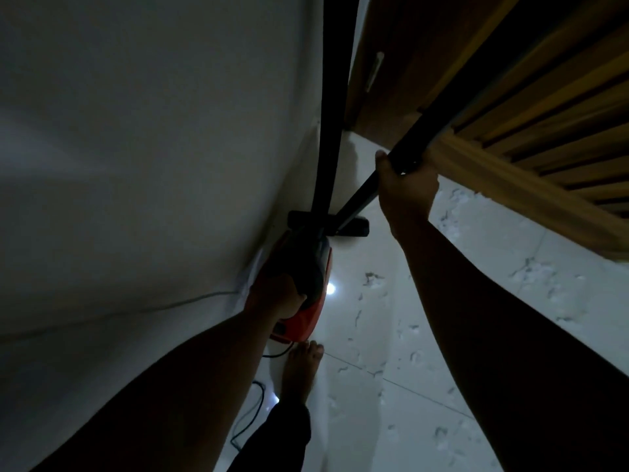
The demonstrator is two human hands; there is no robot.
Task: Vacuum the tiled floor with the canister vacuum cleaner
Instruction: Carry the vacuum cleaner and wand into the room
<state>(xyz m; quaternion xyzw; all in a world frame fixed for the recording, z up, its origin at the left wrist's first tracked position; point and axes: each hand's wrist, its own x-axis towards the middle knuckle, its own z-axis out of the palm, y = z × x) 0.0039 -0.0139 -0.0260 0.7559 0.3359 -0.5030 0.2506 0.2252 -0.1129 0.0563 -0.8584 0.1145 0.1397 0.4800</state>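
An orange and black canister vacuum [311,311] sits low beside the white wall. My left hand [277,294] grips the top of the vacuum's body. My right hand [406,189] is closed around the black wand [357,206], which slants down to the dark floor head [354,226] resting on the white tiled floor [442,352] near the wall. A black hose [332,114] rises from the canister up out of view.
A white wall [153,148] fills the left side. Slatted wooden furniture [527,114] overhangs at the upper right, close to my right hand. A black power cord [252,413] trails on the tiles by my bare foot [301,369]. The scene is dim.
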